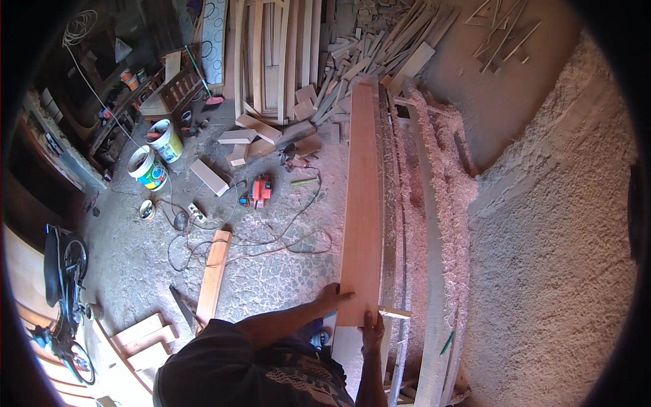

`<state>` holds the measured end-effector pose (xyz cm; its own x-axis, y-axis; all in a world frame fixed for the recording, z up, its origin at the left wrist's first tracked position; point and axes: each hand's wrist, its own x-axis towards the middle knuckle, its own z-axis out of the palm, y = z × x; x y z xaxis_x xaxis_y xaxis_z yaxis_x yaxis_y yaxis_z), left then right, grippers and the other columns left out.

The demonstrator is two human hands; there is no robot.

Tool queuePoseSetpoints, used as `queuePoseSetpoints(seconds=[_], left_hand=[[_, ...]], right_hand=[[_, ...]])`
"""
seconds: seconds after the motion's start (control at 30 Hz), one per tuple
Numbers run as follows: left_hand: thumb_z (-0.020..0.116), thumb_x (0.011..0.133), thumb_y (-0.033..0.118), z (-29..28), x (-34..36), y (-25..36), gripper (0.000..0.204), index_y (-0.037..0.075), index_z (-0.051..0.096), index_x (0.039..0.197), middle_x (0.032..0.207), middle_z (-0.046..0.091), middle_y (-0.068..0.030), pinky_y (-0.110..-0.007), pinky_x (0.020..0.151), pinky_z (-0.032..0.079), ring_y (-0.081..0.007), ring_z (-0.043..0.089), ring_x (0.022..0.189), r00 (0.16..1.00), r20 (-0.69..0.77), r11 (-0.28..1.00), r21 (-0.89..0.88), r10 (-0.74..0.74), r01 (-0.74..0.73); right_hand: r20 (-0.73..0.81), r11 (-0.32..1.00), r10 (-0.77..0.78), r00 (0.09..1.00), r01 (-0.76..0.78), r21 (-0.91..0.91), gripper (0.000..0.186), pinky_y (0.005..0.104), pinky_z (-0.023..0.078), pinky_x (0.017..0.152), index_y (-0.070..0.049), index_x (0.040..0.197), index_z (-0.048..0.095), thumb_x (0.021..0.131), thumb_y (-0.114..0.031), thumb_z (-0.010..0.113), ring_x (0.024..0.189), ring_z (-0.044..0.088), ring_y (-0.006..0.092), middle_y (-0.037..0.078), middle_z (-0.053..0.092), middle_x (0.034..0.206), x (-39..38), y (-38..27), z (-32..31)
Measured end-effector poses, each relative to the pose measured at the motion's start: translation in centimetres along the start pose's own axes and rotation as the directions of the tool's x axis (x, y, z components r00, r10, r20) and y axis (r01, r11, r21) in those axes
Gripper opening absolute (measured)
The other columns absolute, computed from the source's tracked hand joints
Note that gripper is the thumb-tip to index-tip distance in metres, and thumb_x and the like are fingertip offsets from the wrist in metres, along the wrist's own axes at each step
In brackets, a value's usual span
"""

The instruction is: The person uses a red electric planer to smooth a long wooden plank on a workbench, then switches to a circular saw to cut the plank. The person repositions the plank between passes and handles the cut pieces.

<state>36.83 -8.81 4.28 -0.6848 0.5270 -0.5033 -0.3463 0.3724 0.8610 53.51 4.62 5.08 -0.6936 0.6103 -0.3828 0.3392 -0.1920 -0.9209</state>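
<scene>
A long reddish-brown wooden board [361, 197] lies lengthwise in front of me, narrowing toward its far end. My left hand [333, 297] grips the left edge near the close end, its thumb over the top face and the other fingers mostly hidden. At the near right corner, my right hand [371, 330] is closed on the board, fingertips on its top. A short pale wooden strip [395, 313] sticks out to the right beside that hand; I cannot tell whether the hand touches it. Below the near end shows another paler board [347, 349].
Shavings [453, 183] cover the long timbers on the right, where a green pencil-like stick [447, 343] lies. On the floor at left are a red power tool [260, 192], tangled cable [285, 245], a loose plank [214, 275] and buckets [148, 168]. Offcuts [346, 74] pile up at the back.
</scene>
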Motion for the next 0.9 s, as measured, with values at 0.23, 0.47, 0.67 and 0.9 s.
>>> queuePoseSetpoints(seconds=[0.23, 0.47, 0.67, 0.9], left_hand=[[0.086, 0.084, 0.039, -0.7, 0.3, -0.8, 0.068, -0.008, 0.062, 0.127, 0.118, 0.072, -0.0213, -0.040, 0.092, 0.058, -0.0292, 0.073, 0.106, 0.991, -0.016, 0.987, -0.099, -0.130, 0.127], [0.086, 0.084, 0.047, 0.6, -0.8, 0.3, 0.069, -0.006, 0.064, 0.121, 0.110, 0.073, -0.0193, -0.037, 0.074, 0.060, -0.0247, 0.074, 0.090, 0.994, -0.094, 0.989, -0.143, -0.056, 0.042], [0.076, 0.085, 0.064, 0.0, 0.7, -0.3, 0.067, -0.002, 0.074, 0.098, 0.069, 0.068, -0.0082, -0.033, 0.049, 0.050, -0.0176, 0.065, 0.054, 0.996, -0.015, 0.996, 0.000, -0.092, 0.092], [0.071, 0.082, 0.076, -2.0, -1.5, 0.7, 0.082, -0.001, 0.070, 0.109, 0.072, 0.068, -0.0081, -0.034, 0.052, 0.050, -0.0185, 0.065, 0.057, 0.993, 0.080, 0.984, 0.164, -0.084, 0.070]], right_hand=[[0.031, 0.998, 0.062, 0.998, -0.062, 0.017, 0.059, 0.0326, 0.058, 0.069, -0.003, 0.136, 0.059, 0.101, -0.050, 0.065, 0.092, 0.067, 0.0182, 0.008, 0.069, 0.110, -0.5, -0.6, 1.0], [-0.018, 0.995, 0.007, 1.000, -0.009, -0.097, 0.069, 0.0390, 0.058, 0.072, -0.009, 0.154, 0.046, 0.102, -0.051, 0.064, 0.108, 0.065, 0.0268, 0.015, 0.063, 0.131, 0.4, 1.0, 0.0], [-0.184, 0.993, -0.087, 0.979, 0.101, 0.069, 0.067, 0.0401, 0.049, 0.104, 0.000, 0.157, 0.037, 0.108, -0.037, 0.061, 0.125, 0.059, 0.0312, 0.024, 0.056, 0.141, -0.4, 3.3, -0.9], [-0.331, 0.907, -0.364, 0.871, 0.249, -0.341, 0.062, 0.0457, 0.046, 0.108, 0.007, 0.151, 0.044, 0.109, -0.038, 0.055, 0.128, 0.055, 0.0362, 0.028, 0.052, 0.147, -6.4, -0.3, -1.7]])
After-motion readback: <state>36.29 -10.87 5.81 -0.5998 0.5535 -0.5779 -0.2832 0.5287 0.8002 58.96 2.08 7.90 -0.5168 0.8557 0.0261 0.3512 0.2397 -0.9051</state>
